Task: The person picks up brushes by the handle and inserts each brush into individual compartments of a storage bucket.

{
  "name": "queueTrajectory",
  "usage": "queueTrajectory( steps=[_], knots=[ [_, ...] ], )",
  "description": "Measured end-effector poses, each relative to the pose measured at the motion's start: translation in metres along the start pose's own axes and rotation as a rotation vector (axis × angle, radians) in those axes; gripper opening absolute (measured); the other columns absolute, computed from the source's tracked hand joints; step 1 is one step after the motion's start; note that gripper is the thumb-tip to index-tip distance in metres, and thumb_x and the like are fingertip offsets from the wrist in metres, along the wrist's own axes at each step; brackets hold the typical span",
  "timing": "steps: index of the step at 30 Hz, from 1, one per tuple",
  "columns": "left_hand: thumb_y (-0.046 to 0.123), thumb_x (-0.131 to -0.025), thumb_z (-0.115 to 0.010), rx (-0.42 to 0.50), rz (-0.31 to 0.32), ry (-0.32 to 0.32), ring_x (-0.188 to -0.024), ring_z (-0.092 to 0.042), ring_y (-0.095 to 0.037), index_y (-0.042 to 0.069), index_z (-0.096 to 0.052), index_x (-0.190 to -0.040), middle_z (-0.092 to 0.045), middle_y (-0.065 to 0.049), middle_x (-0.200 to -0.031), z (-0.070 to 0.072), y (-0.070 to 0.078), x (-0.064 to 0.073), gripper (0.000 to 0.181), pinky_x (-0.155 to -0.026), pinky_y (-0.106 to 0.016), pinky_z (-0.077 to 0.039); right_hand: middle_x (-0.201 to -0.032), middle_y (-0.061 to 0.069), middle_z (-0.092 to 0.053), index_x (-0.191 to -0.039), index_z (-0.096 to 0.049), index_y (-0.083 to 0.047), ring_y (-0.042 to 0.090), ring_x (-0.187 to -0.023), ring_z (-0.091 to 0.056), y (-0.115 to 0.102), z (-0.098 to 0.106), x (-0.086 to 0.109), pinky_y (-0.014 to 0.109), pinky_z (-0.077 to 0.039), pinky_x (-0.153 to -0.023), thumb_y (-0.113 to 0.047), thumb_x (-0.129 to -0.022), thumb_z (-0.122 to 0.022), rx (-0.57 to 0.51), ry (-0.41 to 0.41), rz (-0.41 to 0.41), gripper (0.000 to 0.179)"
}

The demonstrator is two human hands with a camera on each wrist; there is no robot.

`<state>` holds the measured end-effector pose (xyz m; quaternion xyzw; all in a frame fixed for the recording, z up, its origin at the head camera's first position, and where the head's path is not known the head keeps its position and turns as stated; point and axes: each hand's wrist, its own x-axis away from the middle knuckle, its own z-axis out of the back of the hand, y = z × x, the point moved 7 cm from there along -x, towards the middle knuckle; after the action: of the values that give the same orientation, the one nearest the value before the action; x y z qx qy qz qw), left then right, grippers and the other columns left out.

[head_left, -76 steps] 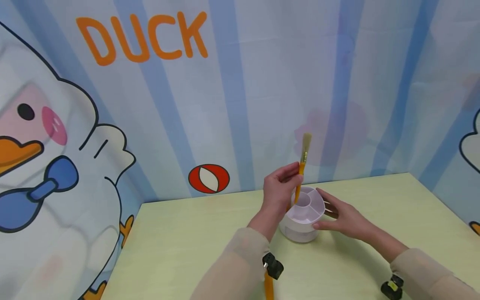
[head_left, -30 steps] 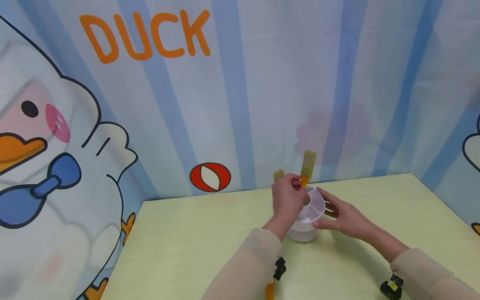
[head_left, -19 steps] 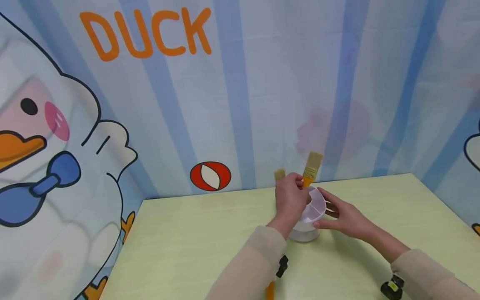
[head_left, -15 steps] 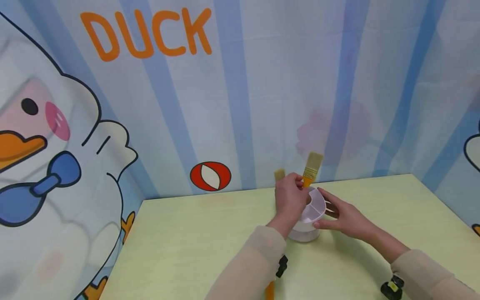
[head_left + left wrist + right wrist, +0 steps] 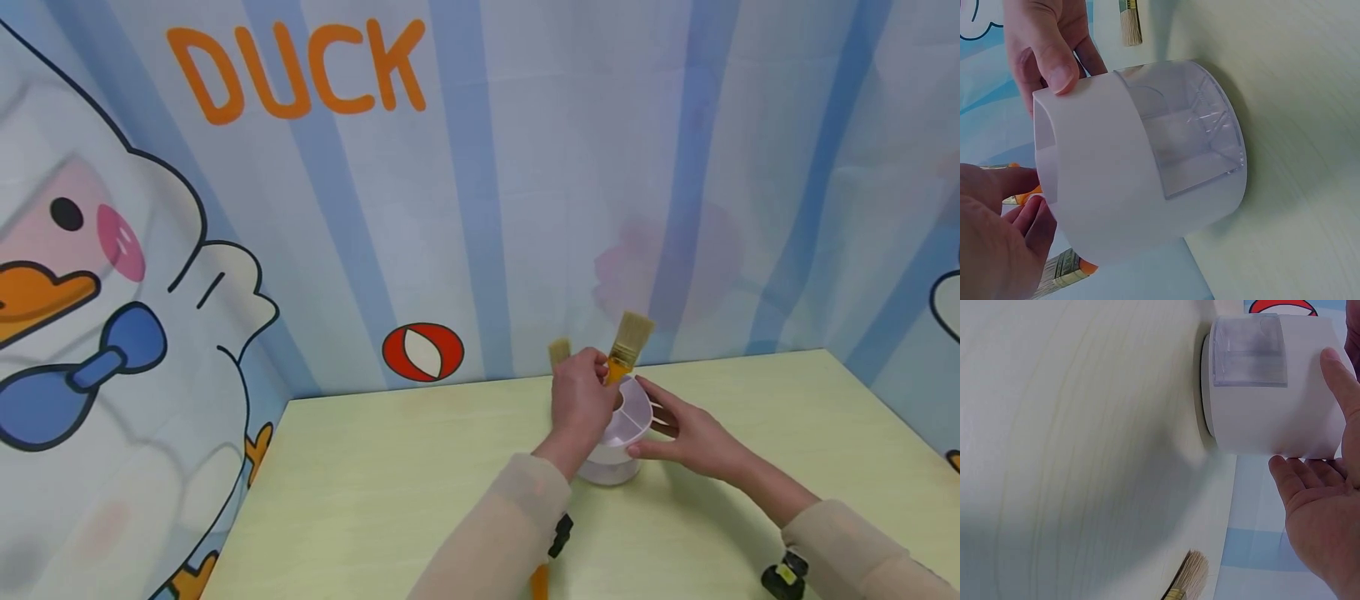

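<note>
An orange-handled brush (image 5: 632,337) is pinched by the thumb and fingers of the left grip (image 5: 583,398), right of centre in the lower half of the head view, its bristles pointed up and tilted rightward. The lower end of the handle is hidden by the fingers. Just below, a white round container (image 5: 636,412) with a divided open top is stood upright on the pale counter (image 5: 390,492). It is held by the right grip (image 5: 697,437), the thumb pressed on the near wall and the fingers on the far side. A second brush (image 5: 558,350) is partly hidden behind the left grip; whether it is set in the container cannot be told. A further brush (image 5: 1192,575) is seen at the bottom edge of the right wrist view, and an orange handle (image 5: 540,582) at that of the head view.
</note>
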<state>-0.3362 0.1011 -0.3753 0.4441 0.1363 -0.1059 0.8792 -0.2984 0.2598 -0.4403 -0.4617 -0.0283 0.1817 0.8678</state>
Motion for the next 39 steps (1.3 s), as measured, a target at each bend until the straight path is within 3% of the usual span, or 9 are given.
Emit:
queueTrajectory(
  steps=[6, 12, 22, 32, 39],
  knots=[
    [0.000, -0.085, -0.086, 0.082, 0.041, -0.015, -0.085, -0.072, -0.011, 0.006, -0.077, -0.110, -0.078, -0.003, -0.093, 0.001, -0.006, 0.002, 0.028, -0.077, -0.022, -0.060, -0.168, 0.034, -0.030, -0.169, -0.018, 0.002, 0.054, -0.145, -0.046, 0.001, 0.000, 0.000, 0.052, -0.052, -0.108, -0.021, -0.094, -0.085, -0.002, 0.000, 0.003, 0.103],
    [0.002, -0.088, -0.087, 0.098, 0.055, -0.039, -0.090, -0.075, -0.012, 0.007, -0.077, -0.111, -0.080, -0.004, -0.098, 0.004, -0.008, 0.004, 0.026, -0.080, -0.023, -0.062, -0.168, 0.034, -0.030, -0.169, -0.019, 0.002, 0.054, -0.145, -0.046, 0.004, 0.000, 0.000, 0.053, -0.052, -0.108, -0.023, -0.095, -0.085, 0.012, 0.009, 0.001, 0.102],
    [0.006, -0.089, -0.087, 0.197, 0.088, -0.067, -0.095, -0.076, -0.015, 0.007, -0.076, -0.119, -0.079, -0.004, -0.103, 0.020, -0.009, 0.015, 0.032, -0.081, -0.024, -0.063, -0.167, 0.034, -0.031, -0.168, -0.020, 0.003, 0.055, -0.145, -0.046, 0.002, 0.001, -0.001, 0.053, -0.051, -0.109, -0.018, -0.094, -0.085, -0.015, 0.009, 0.036, 0.101],
    [0.013, -0.092, -0.086, 0.261, -0.002, -0.161, -0.114, -0.073, -0.021, 0.010, -0.073, -0.133, -0.077, -0.001, -0.120, 0.056, -0.006, 0.033, 0.043, -0.094, -0.026, -0.061, -0.167, 0.034, -0.031, -0.168, -0.019, 0.003, 0.055, -0.144, -0.046, 0.003, 0.000, 0.002, 0.053, -0.051, -0.108, -0.018, -0.093, -0.086, -0.014, 0.017, 0.016, 0.103],
    [0.015, -0.093, -0.085, 0.311, -0.036, -0.187, -0.122, -0.070, -0.029, 0.008, -0.070, -0.137, -0.074, -0.007, -0.130, 0.071, -0.017, 0.046, 0.047, -0.097, -0.030, -0.061, -0.168, 0.033, -0.031, -0.169, -0.019, 0.002, 0.055, -0.145, -0.046, 0.004, -0.002, 0.004, 0.052, -0.051, -0.109, -0.020, -0.092, -0.087, -0.009, 0.031, -0.005, 0.105]
  ],
)
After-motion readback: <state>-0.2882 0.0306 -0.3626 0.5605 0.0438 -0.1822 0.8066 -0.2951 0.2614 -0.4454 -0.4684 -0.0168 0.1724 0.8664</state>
